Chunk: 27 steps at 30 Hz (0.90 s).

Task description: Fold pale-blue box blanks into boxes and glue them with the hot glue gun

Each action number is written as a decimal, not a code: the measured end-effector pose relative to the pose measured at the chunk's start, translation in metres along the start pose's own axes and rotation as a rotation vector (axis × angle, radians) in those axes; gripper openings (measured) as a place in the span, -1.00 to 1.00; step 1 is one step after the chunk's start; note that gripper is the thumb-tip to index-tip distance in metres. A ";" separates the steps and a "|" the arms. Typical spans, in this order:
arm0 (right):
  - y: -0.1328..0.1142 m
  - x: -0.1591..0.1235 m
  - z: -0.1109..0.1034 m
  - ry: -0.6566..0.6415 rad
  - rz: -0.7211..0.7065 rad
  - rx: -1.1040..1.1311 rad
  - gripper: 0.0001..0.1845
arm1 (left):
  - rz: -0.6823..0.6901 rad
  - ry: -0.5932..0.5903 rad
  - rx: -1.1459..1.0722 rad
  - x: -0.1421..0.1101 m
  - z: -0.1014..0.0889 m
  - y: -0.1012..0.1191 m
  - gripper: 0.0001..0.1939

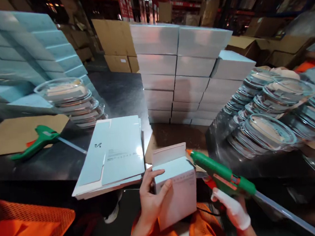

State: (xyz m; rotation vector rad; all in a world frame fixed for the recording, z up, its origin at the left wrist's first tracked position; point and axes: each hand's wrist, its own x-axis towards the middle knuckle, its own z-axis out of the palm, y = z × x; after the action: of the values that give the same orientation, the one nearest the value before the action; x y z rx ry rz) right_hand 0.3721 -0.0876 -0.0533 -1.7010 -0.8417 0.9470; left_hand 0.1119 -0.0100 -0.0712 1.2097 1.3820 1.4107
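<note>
A dim warehouse fills the frame. A dark, glossy desk (116, 92) spans the middle, catching pale reflections. Behind it, brown cardboard cartons (114, 39) stand at upper centre, with more at upper right. Red-framed storage racks (186, 3) run along the top edge, lit by scattered small lights.

Just above the hands lies a pile of flat unfolded cartons (112, 155). Beyond stands a stack of white boxes (186, 71). Right: stacked clear lidded dishes (268, 123). Far left: a second green glue gun (38, 141).
</note>
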 end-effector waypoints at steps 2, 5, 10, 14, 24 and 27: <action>-0.008 0.022 -0.004 0.009 0.053 0.060 -0.41 | -0.041 0.020 -0.021 0.002 -0.001 0.002 -0.55; -0.023 0.064 0.015 -0.004 0.172 0.203 -0.41 | -0.052 0.023 -0.057 0.005 -0.002 0.006 -0.52; -0.032 0.115 0.037 -0.055 0.293 0.142 -0.51 | -0.038 0.014 -0.082 0.007 -0.008 0.009 -0.52; -0.047 0.115 0.009 -0.048 0.316 -0.074 -0.54 | -0.032 -0.011 -0.097 0.008 -0.014 0.010 -0.52; -0.093 0.072 0.061 -0.504 -0.070 0.168 -0.32 | 0.061 -0.168 -0.201 0.007 0.005 0.022 -0.52; -0.090 0.077 0.048 -0.655 -0.296 0.067 -0.19 | 0.089 -0.121 -0.406 0.011 0.004 0.020 -0.37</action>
State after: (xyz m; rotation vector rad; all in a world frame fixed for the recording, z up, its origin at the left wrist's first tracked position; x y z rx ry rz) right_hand 0.3560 0.0244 0.0058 -1.1598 -1.4229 1.3234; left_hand 0.1152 0.0002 -0.0506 1.0755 0.9117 1.5601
